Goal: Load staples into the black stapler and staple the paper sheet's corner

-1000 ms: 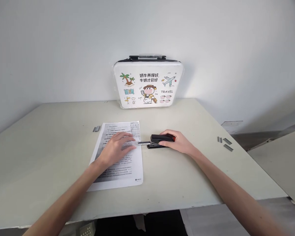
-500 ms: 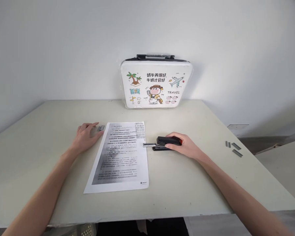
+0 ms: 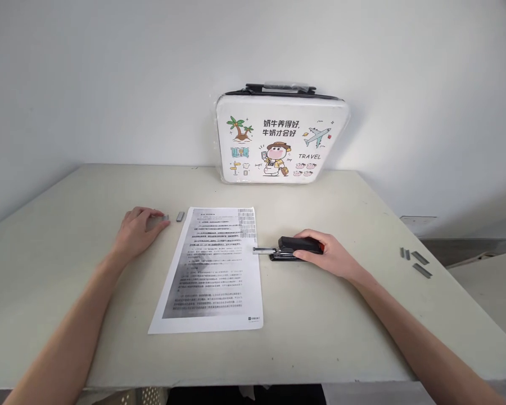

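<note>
My right hand (image 3: 324, 253) is wrapped round a black stapler (image 3: 299, 247), thumb on its near side. The stapler's metal staple tray (image 3: 265, 251) is slid out to the left, its tip over the right edge of a printed sheet of paper (image 3: 219, 270). Left of the sheet, my left hand (image 3: 141, 228) rests on the table with thumb and fingers closed about a grey strip of staples (image 3: 163, 218), partly hidden by the fingers. Another short staple strip (image 3: 180, 216) lies between that hand and the paper.
Several more staple strips (image 3: 420, 257) lie near the table's right edge. A white cartoon-printed case (image 3: 278, 140) with a black handle stands at the back against the wall. The table (image 3: 320, 315) ends at a front edge close to me.
My left hand has drawn one staple strip left, away from the other strip, which stays by the paper. The right hand still holds the stapler. The whole view has shifted slightly.
</note>
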Demonstrator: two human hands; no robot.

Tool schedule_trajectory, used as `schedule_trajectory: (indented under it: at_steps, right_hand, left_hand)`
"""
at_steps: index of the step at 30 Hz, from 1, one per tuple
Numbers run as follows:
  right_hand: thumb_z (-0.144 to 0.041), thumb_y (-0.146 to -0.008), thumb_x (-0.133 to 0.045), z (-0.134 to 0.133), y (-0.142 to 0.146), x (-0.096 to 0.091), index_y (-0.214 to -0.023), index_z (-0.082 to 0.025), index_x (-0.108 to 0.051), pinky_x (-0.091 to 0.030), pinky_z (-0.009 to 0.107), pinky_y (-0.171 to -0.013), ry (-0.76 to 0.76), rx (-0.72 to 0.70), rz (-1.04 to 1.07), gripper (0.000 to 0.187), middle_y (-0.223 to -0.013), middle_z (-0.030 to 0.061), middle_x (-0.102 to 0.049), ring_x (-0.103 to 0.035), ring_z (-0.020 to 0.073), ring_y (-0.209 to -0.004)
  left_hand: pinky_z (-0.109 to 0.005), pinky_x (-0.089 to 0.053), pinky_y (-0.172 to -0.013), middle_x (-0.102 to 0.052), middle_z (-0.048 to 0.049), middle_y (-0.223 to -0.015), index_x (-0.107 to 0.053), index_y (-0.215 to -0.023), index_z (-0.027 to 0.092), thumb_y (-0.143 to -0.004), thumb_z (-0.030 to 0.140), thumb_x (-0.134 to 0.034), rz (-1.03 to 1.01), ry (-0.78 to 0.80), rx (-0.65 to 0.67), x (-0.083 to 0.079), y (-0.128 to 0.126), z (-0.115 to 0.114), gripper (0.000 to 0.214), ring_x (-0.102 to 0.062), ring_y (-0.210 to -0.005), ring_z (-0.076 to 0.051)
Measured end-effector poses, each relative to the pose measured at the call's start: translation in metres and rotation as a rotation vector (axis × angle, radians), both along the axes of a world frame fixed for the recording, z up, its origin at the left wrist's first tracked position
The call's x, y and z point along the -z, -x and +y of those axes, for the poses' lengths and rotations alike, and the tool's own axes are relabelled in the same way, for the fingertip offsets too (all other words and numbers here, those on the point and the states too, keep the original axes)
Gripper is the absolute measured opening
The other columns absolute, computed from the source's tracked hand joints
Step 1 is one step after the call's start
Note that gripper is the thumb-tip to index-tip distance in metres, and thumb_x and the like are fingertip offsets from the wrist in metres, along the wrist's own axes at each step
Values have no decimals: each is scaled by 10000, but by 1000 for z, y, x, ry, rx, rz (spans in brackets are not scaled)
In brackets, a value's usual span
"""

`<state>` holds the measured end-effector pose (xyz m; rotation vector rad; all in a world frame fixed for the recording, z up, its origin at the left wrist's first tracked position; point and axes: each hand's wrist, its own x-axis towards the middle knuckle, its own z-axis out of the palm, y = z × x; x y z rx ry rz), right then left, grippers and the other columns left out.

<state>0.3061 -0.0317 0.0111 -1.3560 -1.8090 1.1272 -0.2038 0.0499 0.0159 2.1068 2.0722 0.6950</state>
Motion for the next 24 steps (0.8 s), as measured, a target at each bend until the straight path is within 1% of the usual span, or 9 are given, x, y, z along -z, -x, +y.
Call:
schedule_trajectory:
  at_steps: [3,5,6,9,11,13,16,21,24]
  right_hand:
    - [-549,-877,-759,0,2,-3,-1072,-268,-740,-568,360,-822,-13,-1,11,342,-1075,38,-774,-710,249,-945]
    - [-541,-871,-762,0,3,-6,-1054,-265,-741,-565,355,-821,-19,4,15,332,-1077,36,-773,-709,242,-937]
    - [-537,-867,-764,0,3,-7,-1048,-264,-742,-562,351,-813,-17,8,16,328,-1071,33,-773,-707,238,-930]
    - [-528,-849,-779,1,3,-9,-1037,-262,-742,-554,346,-802,-7,23,25,328,-1049,28,-773,-700,232,-916]
    - [-532,-843,-781,1,3,-9,-1033,-260,-741,-552,351,-807,-5,27,35,335,-1034,28,-773,-700,234,-913]
    - [-542,-842,-778,1,3,-9,-1038,-259,-742,-553,360,-808,-5,27,42,347,-1016,29,-771,-701,240,-908]
    - [-560,-841,-773,-1,3,-10,-1053,-261,-743,-556,369,-797,-4,29,41,369,-1005,32,-767,-699,246,-896]
    - [-548,-842,-777,-1,3,-12,-1041,-255,-743,-548,358,-808,0,26,63,356,-1004,29,-760,-693,236,-907]
    - [-548,-843,-782,1,2,-10,-1047,-254,-737,-541,354,-817,-7,9,76,360,-1042,31,-759,-688,234,-927]
  left_hand:
    - [-504,-498,-1058,-723,-124,-1172,-725,-1047,203,-832,551,-726,-236,-13,-136,-8,-5,-5,409,-660,-1141,-354]
    - [-472,-533,-1020,-747,-106,-1146,-707,-1105,192,-847,552,-739,-415,-15,-203,-14,-12,-8,443,-696,-1087,-308]
    - [-453,-549,-1008,-752,-107,-1156,-694,-1144,186,-872,575,-719,-493,-19,-204,-17,-15,-9,476,-705,-1087,-288]
    - [-398,-573,-998,-749,-109,-1173,-678,-1180,167,-901,605,-712,-823,-13,-117,-25,-30,-10,521,-708,-1073,-224]
    - [-364,-561,-1015,-745,-75,-1126,-698,-1157,165,-898,492,-780,-1094,19,-57,-31,-42,-11,426,-687,-1034,-177]
    - [-327,-553,-1005,-731,-40,-1072,-724,-1160,179,-919,344,-780,-1239,67,5,-37,-56,-13,298,-657,-994,-144]
    - [-315,-579,-931,-706,-48,-1025,-748,-1195,200,-948,281,-713,-1248,152,116,-44,-85,-16,263,-639,-936,-156]
    - [-331,-604,-855,-692,-103,-1042,-759,-1255,164,-987,372,-677,-1238,383,278,-49,-144,-26,349,-632,-882,-170]
    - [-375,-607,-877,-714,-112,-1039,-783,-1222,157,-1005,480,-645,-1147,444,390,-49,-176,-33,413,-649,-872,-181]
